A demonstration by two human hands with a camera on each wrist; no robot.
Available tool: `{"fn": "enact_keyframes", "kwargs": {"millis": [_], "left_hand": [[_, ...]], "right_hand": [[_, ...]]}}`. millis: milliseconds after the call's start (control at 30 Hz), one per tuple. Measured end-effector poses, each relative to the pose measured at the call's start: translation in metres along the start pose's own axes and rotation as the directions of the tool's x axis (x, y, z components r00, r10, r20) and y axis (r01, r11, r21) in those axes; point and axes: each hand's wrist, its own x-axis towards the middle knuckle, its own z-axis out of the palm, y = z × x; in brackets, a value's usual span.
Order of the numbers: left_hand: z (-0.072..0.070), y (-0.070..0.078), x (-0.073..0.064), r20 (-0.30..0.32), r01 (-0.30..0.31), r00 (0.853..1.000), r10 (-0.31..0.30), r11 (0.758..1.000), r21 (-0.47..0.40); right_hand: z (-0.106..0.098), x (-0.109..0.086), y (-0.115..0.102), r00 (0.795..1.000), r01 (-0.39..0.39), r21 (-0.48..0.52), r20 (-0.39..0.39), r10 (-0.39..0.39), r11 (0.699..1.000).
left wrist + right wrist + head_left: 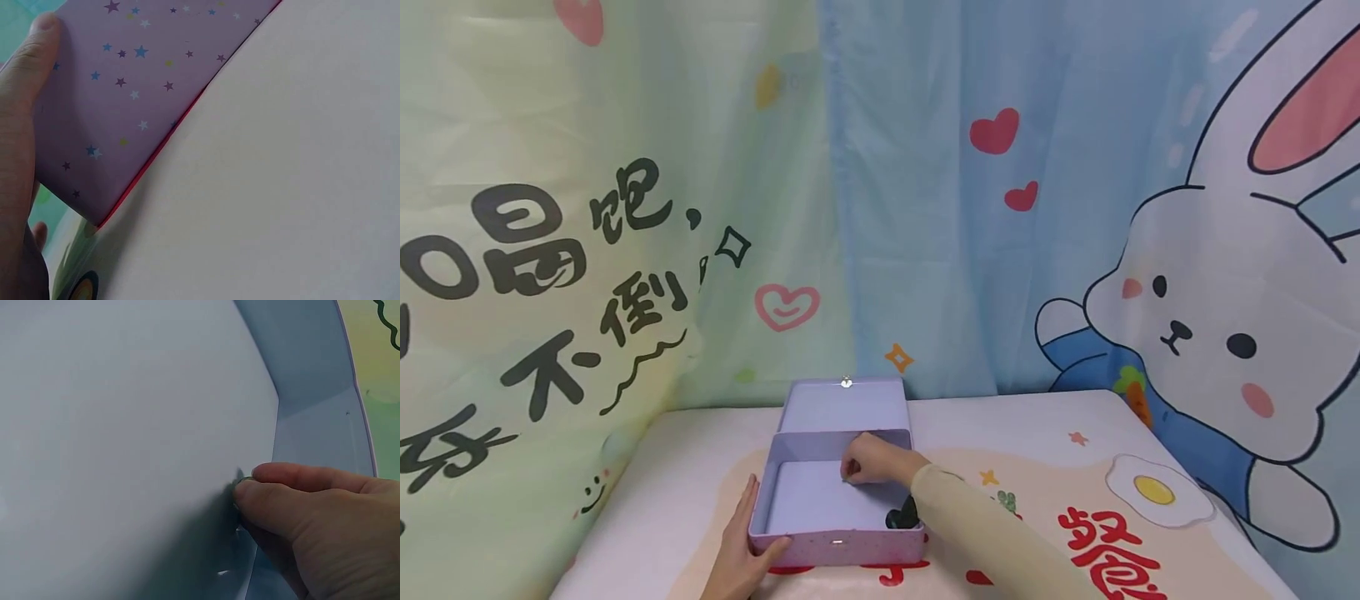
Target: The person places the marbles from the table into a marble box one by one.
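A lilac lidded box (838,548) stands on the table with its lid (850,406) tipped back. My left hand (739,546) holds its front left corner, thumb over the front wall and fingers along the left side. In the left wrist view, the thumb lies on the star-printed wall (156,94). Inside the box, close to the back wall, my right hand (876,458) pinches a small thing with a greenish edge (244,480) between thumb and forefinger. Most of that thing is hidden by the fingertips, and I cannot tell its kind.
Under the box lies a printed tablecloth (985,467) with a fried egg picture and red characters. A patterned curtain (910,233) hangs behind the table's far edge. At the box's right front inside, a dark rounded object (904,515) shows beside my right sleeve.
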Motion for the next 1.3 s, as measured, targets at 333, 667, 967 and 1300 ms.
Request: {"fn": "enact_keyframes", "kwargs": {"millis": [333, 667, 967, 1300], "left_hand": [[-0.001, 0.006, -0.001, 0.025, 0.042, 0.999, -0.042, 0.999, -0.003], [0.000, 0.009, -0.002, 0.070, 0.190, 0.980, -0.185, 0.979, -0.076], [-0.005, 0.012, 0.004, 0.059, 0.151, 0.987, -0.148, 0.987, -0.050], [-0.006, 0.015, 0.003, 0.078, 0.146, 0.987, -0.144, 0.989, -0.020]], "right_hand": [[0.000, -0.002, -0.001, 1.000, -0.012, 0.003, 0.010, 0.012, 1.000], [-0.003, -0.002, 0.000, 0.999, -0.027, 0.072, 0.026, 0.025, 0.997], [-0.034, -0.004, 0.001, 0.999, -0.039, 0.135, 0.008, 0.038, 0.990], [-0.054, -0.029, -0.009, 0.999, 0.034, 0.177, -0.025, -0.030, 0.984]]}}
